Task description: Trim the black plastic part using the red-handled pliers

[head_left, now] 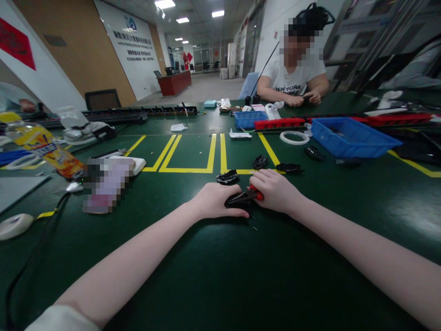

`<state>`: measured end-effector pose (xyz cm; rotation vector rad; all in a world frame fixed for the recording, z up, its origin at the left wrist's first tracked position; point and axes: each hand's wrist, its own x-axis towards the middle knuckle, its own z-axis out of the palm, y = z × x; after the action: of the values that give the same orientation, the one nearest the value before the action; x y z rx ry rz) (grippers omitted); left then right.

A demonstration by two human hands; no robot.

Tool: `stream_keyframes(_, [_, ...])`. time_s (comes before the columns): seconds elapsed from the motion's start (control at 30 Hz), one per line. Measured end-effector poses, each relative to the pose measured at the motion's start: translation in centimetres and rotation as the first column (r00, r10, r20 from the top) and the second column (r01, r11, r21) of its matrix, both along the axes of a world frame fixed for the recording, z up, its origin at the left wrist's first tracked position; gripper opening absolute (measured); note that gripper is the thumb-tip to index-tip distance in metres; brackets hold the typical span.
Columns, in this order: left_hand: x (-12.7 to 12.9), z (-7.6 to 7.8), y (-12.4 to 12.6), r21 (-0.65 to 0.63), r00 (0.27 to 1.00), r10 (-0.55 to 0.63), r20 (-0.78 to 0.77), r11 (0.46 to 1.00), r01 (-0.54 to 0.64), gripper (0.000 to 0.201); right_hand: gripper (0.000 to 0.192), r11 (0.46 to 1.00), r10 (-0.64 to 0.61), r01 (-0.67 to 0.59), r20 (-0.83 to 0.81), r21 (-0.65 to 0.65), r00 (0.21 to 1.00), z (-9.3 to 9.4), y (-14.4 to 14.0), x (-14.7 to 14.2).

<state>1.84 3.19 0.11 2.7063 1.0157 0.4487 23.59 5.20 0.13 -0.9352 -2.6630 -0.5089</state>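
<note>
Table (220,276): dark green, marked with yellow tape lines (210,156). Bins (347,135): blue. Pliers (246,196): black, red-handled. Plastic parts (228,177): black. Tape ring (294,137): white.

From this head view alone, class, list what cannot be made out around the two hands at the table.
- Head view: the black part lies under the left hand, which hides its shape.
- The red-handled tool is mostly covered by the right hand; its grips are hidden.
- Small black parts beyond the hands are too small to identify.
- A pixelated patch blurs something on the table.

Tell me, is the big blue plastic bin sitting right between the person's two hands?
No, the big blue plastic bin sits far off to the right, while the hands meet over a small black part.
</note>
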Motion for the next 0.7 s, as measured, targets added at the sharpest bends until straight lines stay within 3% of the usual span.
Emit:
stream_keyframes(0.3, [-0.02,0.13,0.00,0.060,0.999,-0.033,-0.015,0.998,0.033,0.047,0.004,0.999,0.021,-0.021,-0.011,0.050,1.000,-0.32,0.48,0.28])
stream_keyframes(0.5, [0.02,-0.04,0.04,0.088,0.999,0.009,-0.031,0.996,-0.006,0.048,0.007,0.996,0.022,-0.022,-0.003,0.089,1.000,-0.43,0.65,0.30])
stream_keyframes(0.7, [0.14,0.02,-0.08,0.105,0.998,0.051,-0.038,0.993,-0.047,0.046,0.006,0.999,0.008,-0.008,-0.015,0.043,1.000,-0.38,0.62,0.19])
